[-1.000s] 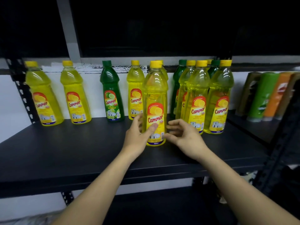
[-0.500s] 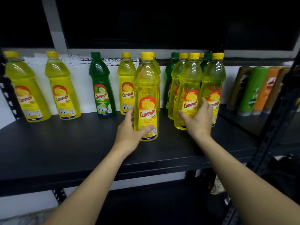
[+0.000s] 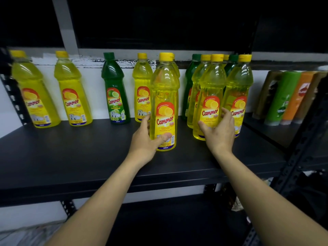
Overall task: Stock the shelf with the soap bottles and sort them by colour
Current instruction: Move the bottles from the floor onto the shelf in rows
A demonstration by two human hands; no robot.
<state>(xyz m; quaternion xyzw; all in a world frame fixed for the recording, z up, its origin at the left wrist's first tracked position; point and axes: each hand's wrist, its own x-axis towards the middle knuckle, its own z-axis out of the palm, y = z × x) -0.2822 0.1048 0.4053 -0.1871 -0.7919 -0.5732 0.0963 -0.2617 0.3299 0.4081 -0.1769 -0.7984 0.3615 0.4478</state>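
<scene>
Left hand (image 3: 143, 139) grips front yellow bottle (image 3: 165, 89), right of green lime bottle (image 3: 113, 80). Right hand (image 3: 219, 132) holds clustered yellow bottle (image 3: 212, 82), farther right.

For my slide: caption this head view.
Left hand grips one yellow plastic soap bottle, right hand another, on a black shelf.

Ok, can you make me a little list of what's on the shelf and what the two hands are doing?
Shelf: black, with soap bottles standing on it
Left hand: grips the front yellow bottle low down
Right hand: curled round a second yellow bottle in the bunch on the right
Lone green bottle: stands between yellow ones
Back green bottles: two, behind the right bunch
Sorted by colour: not yet, green and yellow are mixed
Far right: other bottles, green, orange and brown
</scene>
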